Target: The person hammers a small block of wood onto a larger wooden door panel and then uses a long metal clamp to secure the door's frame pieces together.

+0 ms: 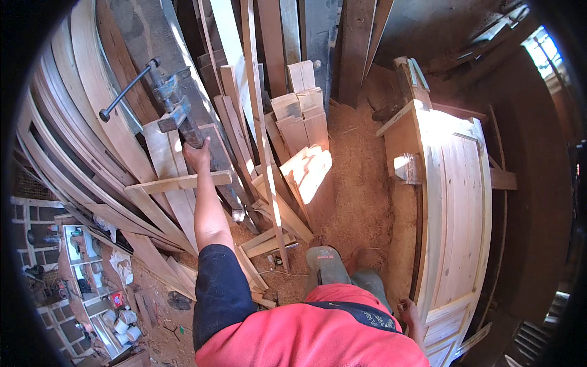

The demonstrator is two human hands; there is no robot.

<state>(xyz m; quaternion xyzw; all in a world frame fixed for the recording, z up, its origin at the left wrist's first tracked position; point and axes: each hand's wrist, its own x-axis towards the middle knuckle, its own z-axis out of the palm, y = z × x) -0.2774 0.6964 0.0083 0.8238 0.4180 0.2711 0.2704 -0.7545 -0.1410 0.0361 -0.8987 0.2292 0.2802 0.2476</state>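
Head view looks down on a long metal bar clamp (177, 116), which leans among stacked timber at upper left, its dark bar running down toward the sawdust floor (361, 183) and its screw handle sticking out to the left at the top. The left hand (197, 154) is wrapped around the bar just below the blue-grey clamp head, fingers curled shut on it. Just under the hand a short wooden batten (177, 182) lies crosswise over the leaning boards, and a thin upright strip (260, 122) stands just right of the clamp. Curved planks (79, 122) lean further left; short cut blocks (302, 116) stand in a cluster to the right. The left arm stretches straight out and up from a dark sleeve. The right hand (408, 311) hangs low at the person's side, touching the edge of a pale wooden door panel (455, 202); whether its fingers are spread or closed I cannot tell.
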